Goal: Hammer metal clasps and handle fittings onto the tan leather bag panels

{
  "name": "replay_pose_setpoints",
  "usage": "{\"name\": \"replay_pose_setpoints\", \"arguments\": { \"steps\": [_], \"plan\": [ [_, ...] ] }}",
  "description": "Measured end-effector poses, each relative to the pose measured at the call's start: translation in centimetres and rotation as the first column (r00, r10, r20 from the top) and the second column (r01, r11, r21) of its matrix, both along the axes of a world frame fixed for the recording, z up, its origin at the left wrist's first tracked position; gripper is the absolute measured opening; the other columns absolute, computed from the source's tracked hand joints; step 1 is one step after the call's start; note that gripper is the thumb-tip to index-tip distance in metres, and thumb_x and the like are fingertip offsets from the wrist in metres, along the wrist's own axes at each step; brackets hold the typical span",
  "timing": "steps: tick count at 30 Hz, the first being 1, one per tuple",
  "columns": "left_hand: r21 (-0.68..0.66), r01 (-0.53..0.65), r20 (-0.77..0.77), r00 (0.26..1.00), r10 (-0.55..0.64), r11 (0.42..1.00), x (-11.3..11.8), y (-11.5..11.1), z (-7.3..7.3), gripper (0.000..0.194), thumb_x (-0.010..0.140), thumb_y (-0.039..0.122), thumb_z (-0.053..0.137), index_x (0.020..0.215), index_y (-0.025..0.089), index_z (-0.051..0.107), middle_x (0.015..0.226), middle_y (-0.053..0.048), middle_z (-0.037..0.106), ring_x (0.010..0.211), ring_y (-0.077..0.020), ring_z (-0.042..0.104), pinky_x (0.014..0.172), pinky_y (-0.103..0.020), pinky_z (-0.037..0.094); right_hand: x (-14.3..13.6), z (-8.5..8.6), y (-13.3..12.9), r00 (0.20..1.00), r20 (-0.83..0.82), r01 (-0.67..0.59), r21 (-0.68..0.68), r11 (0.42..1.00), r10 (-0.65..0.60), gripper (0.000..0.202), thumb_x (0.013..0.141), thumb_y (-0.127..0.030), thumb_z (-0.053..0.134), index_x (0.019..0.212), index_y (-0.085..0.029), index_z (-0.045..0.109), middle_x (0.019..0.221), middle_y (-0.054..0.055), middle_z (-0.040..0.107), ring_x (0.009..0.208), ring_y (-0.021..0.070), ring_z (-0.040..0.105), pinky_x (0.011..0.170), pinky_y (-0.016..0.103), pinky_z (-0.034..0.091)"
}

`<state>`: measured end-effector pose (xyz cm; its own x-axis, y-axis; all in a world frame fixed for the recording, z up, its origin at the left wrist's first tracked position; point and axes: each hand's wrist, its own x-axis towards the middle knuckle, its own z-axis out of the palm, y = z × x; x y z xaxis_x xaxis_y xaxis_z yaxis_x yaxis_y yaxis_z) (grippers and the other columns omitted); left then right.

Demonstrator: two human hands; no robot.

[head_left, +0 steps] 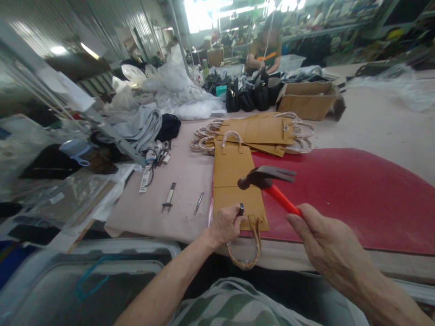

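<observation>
A claw hammer (pixel 283 199) with an orange-red handle is gripped in my right hand (pixel 319 231), its dark head raised over a tan bag panel (pixel 234 167). My left hand (pixel 226 222) is closed around a short dark metal punch (pixel 241 208) and rests at the near end of that panel. Beside the left hand, a plastic-wrapped loop handle (pixel 246 262) hangs over the table's front edge. Another wrapped handle (pixel 232 134) stands at the panel's far end. The punch's lower tip is hidden by my fingers.
Several similar panels (pixel 254 129) are stacked behind. A red mat (pixel 340 199) lies to the right. On the left are a caliper-like tool (pixel 169 199) and a thin metal rod (pixel 199 203). Farther back are black bags (pixel 246 97), a cardboard box (pixel 306 99) and a person (pixel 265 50).
</observation>
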<state>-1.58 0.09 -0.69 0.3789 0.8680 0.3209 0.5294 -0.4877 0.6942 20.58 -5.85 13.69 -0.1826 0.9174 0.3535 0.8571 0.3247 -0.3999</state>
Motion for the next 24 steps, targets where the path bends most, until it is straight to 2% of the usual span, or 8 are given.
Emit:
{"name": "replay_pose_setpoints", "arguments": {
  "steps": [2, 4, 8, 12, 14, 18, 22, 24],
  "plan": [
    [-0.002, -0.006, -0.012, 1.0, 0.006, 1.0, 0.0, 0.0, 0.0, 0.009, 0.087, 0.014, 0.059, 0.093, 0.02, 0.058, 0.084, -0.004, 0.069, 0.077, -0.0187, 0.069, 0.071, -0.027, 0.051, -0.2, 0.5, -0.2, 0.999, -0.045, 0.012, 0.116, 0.993, -0.007, 0.034, 0.104, -0.046, 0.036, 0.075, -0.026, 0.038, 0.047, -0.008, 0.039, 0.033, 0.0116, 0.036, 0.042, 0.026, 0.024],
    [-0.009, -0.007, -0.018, 1.0, 0.006, 1.0, 0.0, -0.1, -0.1, 0.009, 0.087, 0.014, 0.059, 0.094, 0.02, 0.058, 0.085, -0.004, 0.07, 0.078, -0.0192, 0.069, 0.071, -0.028, 0.051, -0.2, 0.4, -0.4, 1.0, 0.012, -0.03, 0.19, 0.981, 0.028, 0.033, 0.105, -0.041, 0.035, 0.076, -0.026, 0.04, 0.048, -0.008, 0.04, 0.033, 0.011, 0.035, 0.04, 0.026, 0.023],
    [-0.01, -0.005, -0.017, 1.0, 0.005, 1.0, 0.1, -0.1, -0.2, 0.012, 0.087, 0.014, 0.059, 0.097, 0.021, 0.058, 0.083, -0.003, 0.07, 0.076, -0.0189, 0.069, 0.069, -0.027, 0.051, 0.6, 0.7, -0.6, 0.96, 0.241, -0.179, 0.137, 0.974, 0.142, 0.035, 0.107, -0.039, 0.031, 0.075, -0.026, 0.04, 0.046, -0.007, 0.042, 0.031, 0.0114, 0.037, 0.039, 0.029, 0.018],
    [0.022, 0.013, -0.045, 0.999, -0.012, 1.0, 0.1, 0.0, -0.3, 0.007, 0.088, 0.015, 0.058, 0.092, 0.02, 0.056, 0.085, -0.004, 0.069, 0.08, -0.0197, 0.069, 0.072, -0.028, 0.051, 0.9, 1.9, -1.0, 0.996, 0.09, -0.027, 0.279, 0.96, 0.002, 0.027, 0.105, -0.039, 0.038, 0.084, -0.025, 0.045, 0.049, -0.008, 0.043, 0.033, 0.0102, 0.041, 0.04, 0.025, 0.026],
    [0.016, 0.012, -0.055, 0.998, -0.011, 1.0, 0.1, 0.0, -0.3, 0.007, 0.089, 0.015, 0.058, 0.093, 0.02, 0.056, 0.085, -0.005, 0.069, 0.08, -0.0201, 0.069, 0.072, -0.028, 0.051, 0.8, 1.4, -1.3, 0.997, 0.081, -0.034, 0.324, 0.945, 0.008, 0.023, 0.105, -0.034, 0.038, 0.085, -0.025, 0.045, 0.048, -0.008, 0.044, 0.033, 0.0106, 0.041, 0.04, 0.025, 0.025],
    [0.007, 0.007, -0.064, 0.998, -0.007, 1.0, 0.2, -0.1, -0.3, 0.011, 0.088, 0.013, 0.058, 0.096, 0.021, 0.057, 0.085, -0.004, 0.069, 0.077, -0.0197, 0.069, 0.07, -0.027, 0.051, 1.4, -0.5, -1.3, 0.946, 0.3, -0.18, 0.173, 0.968, 0.123, 0.028, 0.104, -0.033, 0.035, 0.078, -0.026, 0.04, 0.046, -0.007, 0.044, 0.031, 0.0127, 0.039, 0.042, 0.03, 0.017],
    [0.036, -0.007, -0.101, 0.995, 0.011, 0.999, 0.4, -0.3, 0.2, 0.009, 0.088, 0.014, 0.057, 0.093, 0.022, 0.056, 0.085, -0.004, 0.069, 0.078, -0.0195, 0.068, 0.07, -0.027, 0.051, 1.9, -0.3, -1.0, 0.988, 0.154, -0.019, 0.165, 0.986, -0.006, 0.033, 0.103, -0.044, 0.035, 0.075, -0.027, 0.036, 0.046, -0.008, 0.037, 0.031, 0.0122, 0.035, 0.042, 0.028, 0.019],
    [0.037, -0.011, -0.116, 0.993, 0.015, 0.999, 0.5, -0.3, 0.4, 0.01, 0.088, 0.014, 0.057, 0.093, 0.022, 0.056, 0.084, -0.004, 0.069, 0.077, -0.0195, 0.068, 0.069, -0.027, 0.051, 1.6, 0.1, -1.0, 0.996, 0.088, -0.01, 0.133, 0.991, -0.002, 0.034, 0.103, -0.045, 0.035, 0.074, -0.027, 0.036, 0.046, -0.008, 0.036, 0.031, 0.0122, 0.034, 0.041, 0.028, 0.02]
  ]
}}
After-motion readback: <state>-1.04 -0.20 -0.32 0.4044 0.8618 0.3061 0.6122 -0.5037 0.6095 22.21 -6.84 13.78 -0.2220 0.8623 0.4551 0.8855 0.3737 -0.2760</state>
